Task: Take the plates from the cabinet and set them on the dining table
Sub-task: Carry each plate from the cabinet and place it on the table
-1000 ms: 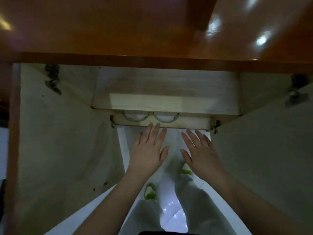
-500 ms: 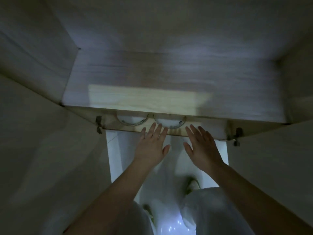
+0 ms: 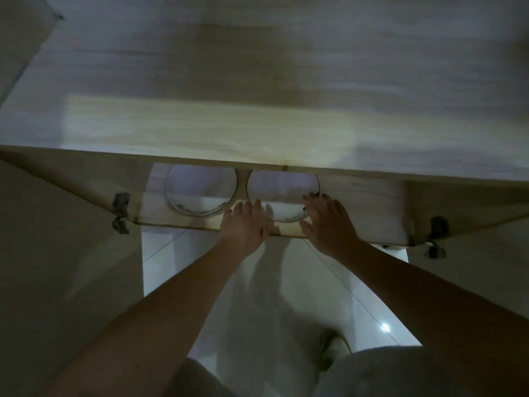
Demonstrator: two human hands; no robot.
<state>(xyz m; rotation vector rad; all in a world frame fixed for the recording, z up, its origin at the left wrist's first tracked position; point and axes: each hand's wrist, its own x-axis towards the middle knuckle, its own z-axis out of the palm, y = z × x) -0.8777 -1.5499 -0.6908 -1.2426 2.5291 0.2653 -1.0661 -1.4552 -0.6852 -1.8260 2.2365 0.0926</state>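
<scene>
A: At the shelf's front edge, what are the hands doing?
B: The left hand (image 3: 246, 224) and right hand (image 3: 329, 224) are reaching in, fingers straight, grasping nothing.
A: Beyond them?
B: Two plates are lying side by side on the cabinet shelf (image 3: 366, 210): the left plate (image 3: 200, 187) apart, the right plate (image 3: 282, 190) lying between both hands.

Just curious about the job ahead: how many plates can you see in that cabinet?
2, side by side on the lower shelf: left plate, right plate between both hands. Others may hide under the upper shelf.
</scene>
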